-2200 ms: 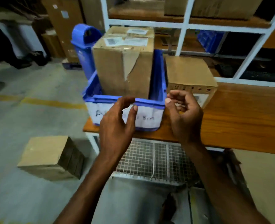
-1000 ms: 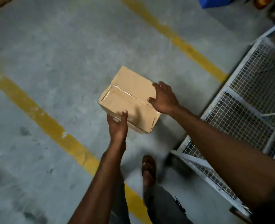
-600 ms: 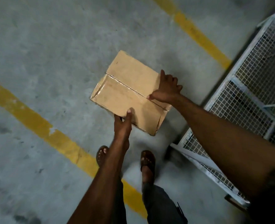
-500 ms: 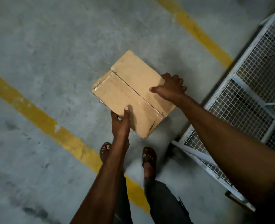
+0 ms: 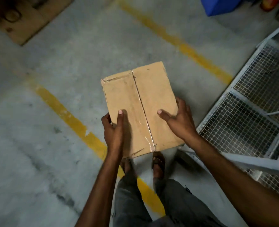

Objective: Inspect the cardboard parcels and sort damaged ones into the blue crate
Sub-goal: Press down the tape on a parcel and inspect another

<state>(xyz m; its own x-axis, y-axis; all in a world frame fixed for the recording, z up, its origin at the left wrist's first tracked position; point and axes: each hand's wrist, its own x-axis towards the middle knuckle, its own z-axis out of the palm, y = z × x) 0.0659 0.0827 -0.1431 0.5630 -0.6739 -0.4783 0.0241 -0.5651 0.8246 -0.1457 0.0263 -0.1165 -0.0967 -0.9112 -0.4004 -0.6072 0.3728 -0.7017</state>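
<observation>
- At frame centre, parcel [image 5: 140,104] held above floor [image 5: 53,46], taped seam up.
- Left hand [image 5: 114,128] grips its left edge, thumb on top.
- Right hand [image 5: 179,122] grips right edge.

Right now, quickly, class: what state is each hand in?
Left hand: holding the cardboard parcel, thumb on top.
Right hand: holding the same parcel by its right edge.

Worn on the head, facing steeply down at the concrete floor [image 5: 37,161], close above the arms [image 5: 102,185] and feet [image 5: 158,163] at lower centre
</observation>
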